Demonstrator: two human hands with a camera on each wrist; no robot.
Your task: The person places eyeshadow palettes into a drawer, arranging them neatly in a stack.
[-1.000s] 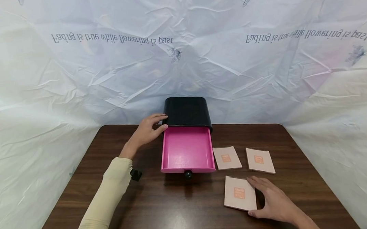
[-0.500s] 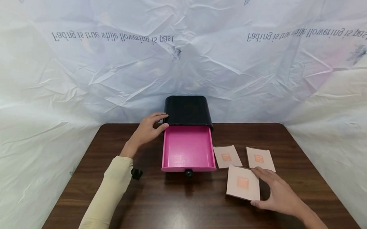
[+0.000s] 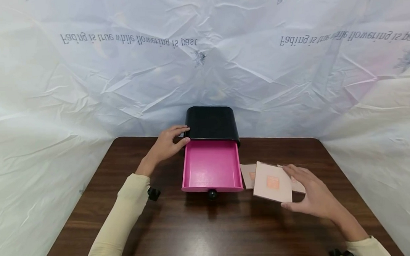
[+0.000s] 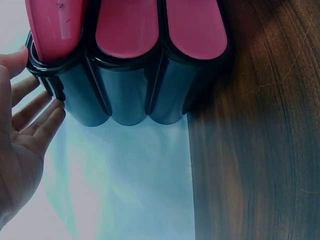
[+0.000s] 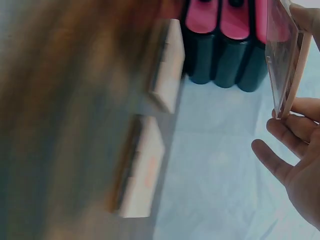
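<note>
My left hand point(image 3: 166, 145) touches the left side of a black drawer cabinet point(image 3: 211, 122), its thumb at the front edge and its fingers lying fairly straight. The cabinet has pink drawers; its top drawer point(image 3: 211, 164) is pulled out and bare inside. A flat, square pale-pink case point(image 3: 272, 182) with an orange label is pinched along its right edge by my right hand point(image 3: 312, 192). It is raised above the table, tilted, right of the drawer. In the right wrist view the held case point(image 5: 285, 60) shows a clear face. What the case contains cannot be made out.
Behind the held case, two similar cases lie on the table: a left one point(image 3: 247, 174) beside the drawer and a right one point(image 3: 298, 185), both partly hidden. A dark wooden table point(image 3: 195, 227) carries everything. A pale printed sheet point(image 3: 148, 77) hangs behind.
My right hand has lifted the nearest case off the table and carried it away from me, over the other two. My left hand stays against the cabinet.
</note>
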